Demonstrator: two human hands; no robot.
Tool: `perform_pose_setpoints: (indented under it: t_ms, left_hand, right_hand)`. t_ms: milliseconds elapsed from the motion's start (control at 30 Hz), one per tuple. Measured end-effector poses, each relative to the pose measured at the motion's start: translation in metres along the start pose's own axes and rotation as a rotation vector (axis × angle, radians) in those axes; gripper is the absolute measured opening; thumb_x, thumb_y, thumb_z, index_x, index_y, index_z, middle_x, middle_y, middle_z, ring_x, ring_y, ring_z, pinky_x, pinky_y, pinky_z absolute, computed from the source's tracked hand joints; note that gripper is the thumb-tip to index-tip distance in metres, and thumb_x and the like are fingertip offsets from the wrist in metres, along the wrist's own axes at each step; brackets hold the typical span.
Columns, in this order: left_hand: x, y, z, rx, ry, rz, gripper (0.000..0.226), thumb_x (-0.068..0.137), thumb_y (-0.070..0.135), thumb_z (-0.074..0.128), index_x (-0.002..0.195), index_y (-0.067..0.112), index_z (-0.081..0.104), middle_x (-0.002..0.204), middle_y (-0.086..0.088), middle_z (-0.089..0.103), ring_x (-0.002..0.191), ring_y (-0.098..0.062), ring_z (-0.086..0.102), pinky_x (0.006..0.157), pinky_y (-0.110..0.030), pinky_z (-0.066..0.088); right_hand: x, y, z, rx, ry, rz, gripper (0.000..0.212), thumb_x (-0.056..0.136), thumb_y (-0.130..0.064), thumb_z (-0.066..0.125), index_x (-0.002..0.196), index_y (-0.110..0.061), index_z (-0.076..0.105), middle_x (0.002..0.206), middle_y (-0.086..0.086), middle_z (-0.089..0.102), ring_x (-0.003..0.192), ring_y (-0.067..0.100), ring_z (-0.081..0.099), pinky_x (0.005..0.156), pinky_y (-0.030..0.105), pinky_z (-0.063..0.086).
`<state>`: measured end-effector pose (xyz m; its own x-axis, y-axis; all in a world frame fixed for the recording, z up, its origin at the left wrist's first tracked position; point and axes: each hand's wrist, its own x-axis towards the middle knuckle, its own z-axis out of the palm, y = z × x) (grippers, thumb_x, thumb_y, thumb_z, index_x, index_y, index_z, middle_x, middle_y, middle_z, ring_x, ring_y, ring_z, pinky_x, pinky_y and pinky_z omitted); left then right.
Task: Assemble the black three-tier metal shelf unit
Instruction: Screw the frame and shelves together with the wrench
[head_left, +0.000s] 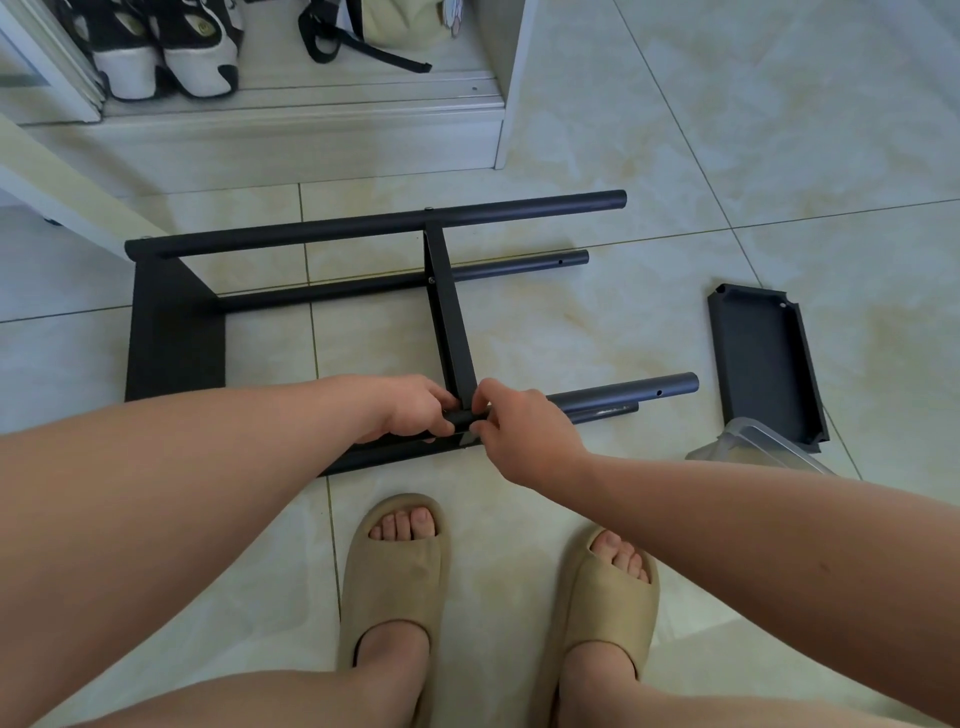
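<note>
We are gripping the near pole (461, 417) with our left hand (410, 410), our right hand (519, 431) pinching it beside the middle shelf (449, 322)

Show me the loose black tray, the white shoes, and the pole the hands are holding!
loose black tray (763, 364), head view, middle of its flat bottom.
white shoes (200, 70), head view, white heel of one shoe.
pole (462, 419), head view, the short uncovered stretch.
</note>
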<state>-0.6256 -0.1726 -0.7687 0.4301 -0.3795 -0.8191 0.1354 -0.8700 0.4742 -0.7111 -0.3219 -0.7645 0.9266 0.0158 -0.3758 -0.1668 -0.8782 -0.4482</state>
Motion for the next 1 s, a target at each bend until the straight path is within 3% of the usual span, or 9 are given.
perform_pose_setpoints:
  t_ms: [100,200,367,467,633,733,833,933,1000]
  left_hand:
    - [0.001,-0.002,0.001,-0.024,0.012,0.006,0.050,0.097,0.014,0.061,0.146,0.019,0.050,0.147,-0.005,0.051,0.134,-0.026,0.044,0.116,-0.040,0.031]
    - [0.000,-0.003,0.001,-0.027,0.008,0.027,0.043,0.097,0.014,0.061,0.139,0.020,0.057,0.142,-0.006,0.055,0.131,-0.026,0.046,0.113,-0.039,0.033]
    - [-0.005,0.001,-0.001,-0.012,0.005,0.037,0.038,0.098,0.014,0.059,0.134,0.022,0.061,0.139,-0.006,0.056,0.131,-0.027,0.046,0.109,-0.037,0.033]
    - [-0.007,0.002,-0.001,-0.011,0.005,0.046,0.035,0.098,0.011,0.058,0.132,0.021,0.063,0.129,-0.007,0.062,0.120,-0.025,0.052,0.098,-0.031,0.035]
    - [-0.009,0.002,-0.001,0.000,0.012,0.040,0.027,0.098,0.013,0.059,0.122,0.022,0.067,0.118,-0.006,0.065,0.114,-0.027,0.054,0.098,-0.035,0.039]
    - [-0.009,0.003,-0.001,-0.019,-0.010,0.037,0.034,0.096,0.009,0.057,0.127,0.020,0.066,0.129,-0.007,0.062,0.123,-0.027,0.052,0.108,-0.040,0.038]
    - [-0.008,0.002,-0.001,-0.019,0.001,0.043,0.033,0.094,0.006,0.058,0.121,0.020,0.069,0.125,-0.010,0.065,0.122,-0.029,0.054,0.110,-0.043,0.039]
    - [-0.008,0.001,-0.001,-0.027,0.003,0.042,0.026,0.096,0.011,0.060,0.117,0.024,0.069,0.123,-0.009,0.066,0.120,-0.027,0.055,0.108,-0.041,0.039]
    - [-0.009,0.001,-0.001,-0.020,0.004,0.044,0.021,0.096,0.012,0.061,0.112,0.024,0.069,0.119,-0.012,0.067,0.113,-0.027,0.057,0.103,-0.039,0.040]
  right_hand:
    - [0.001,0.001,0.004,-0.135,-0.018,-0.139,0.013,0.100,-0.015,0.046,0.109,-0.018,0.054,0.084,0.007,0.058,0.075,0.035,0.054,0.059,0.036,0.041]
    - [0.003,0.004,0.000,-0.358,-0.093,-0.301,0.022,0.100,-0.012,0.043,0.121,-0.015,0.049,0.087,0.010,0.058,0.072,0.034,0.049,0.060,0.037,0.034]
    - [0.007,-0.008,-0.009,-0.644,-0.103,-0.384,0.022,0.103,-0.011,0.039,0.124,-0.011,0.045,0.098,0.009,0.065,0.068,0.031,0.045,0.053,0.036,0.029]
    - [0.010,-0.010,-0.013,-0.746,-0.121,-0.390,0.019,0.105,-0.013,0.038,0.121,-0.010,0.048,0.100,0.008,0.066,0.069,0.031,0.049,0.048,0.033,0.023]
    - [0.008,-0.001,-0.012,-0.638,-0.073,-0.423,0.028,0.108,-0.030,0.039,0.130,-0.014,0.043,0.103,0.007,0.066,0.085,0.033,0.065,0.060,0.035,0.037]
    - [0.007,0.004,-0.010,-0.607,-0.069,-0.556,0.035,0.099,-0.007,0.046,0.133,-0.015,0.048,0.102,0.008,0.059,0.079,0.033,0.062,0.055,0.036,0.032]
    - [0.005,0.005,-0.011,-0.551,-0.052,-0.608,0.033,0.085,0.005,0.060,0.115,-0.008,0.061,0.086,0.012,0.058,0.061,0.033,0.058,0.047,0.032,0.026]
    - [0.011,0.007,-0.003,-0.555,0.000,-0.548,0.029,0.094,-0.001,0.054,0.122,-0.010,0.055,0.095,0.010,0.058,0.064,0.029,0.049,0.048,0.032,0.021]
    - [0.014,0.009,-0.002,-0.531,0.066,-0.485,0.018,0.100,-0.015,0.057,0.117,-0.013,0.055,0.095,0.006,0.059,0.066,0.029,0.056,0.046,0.029,0.017]
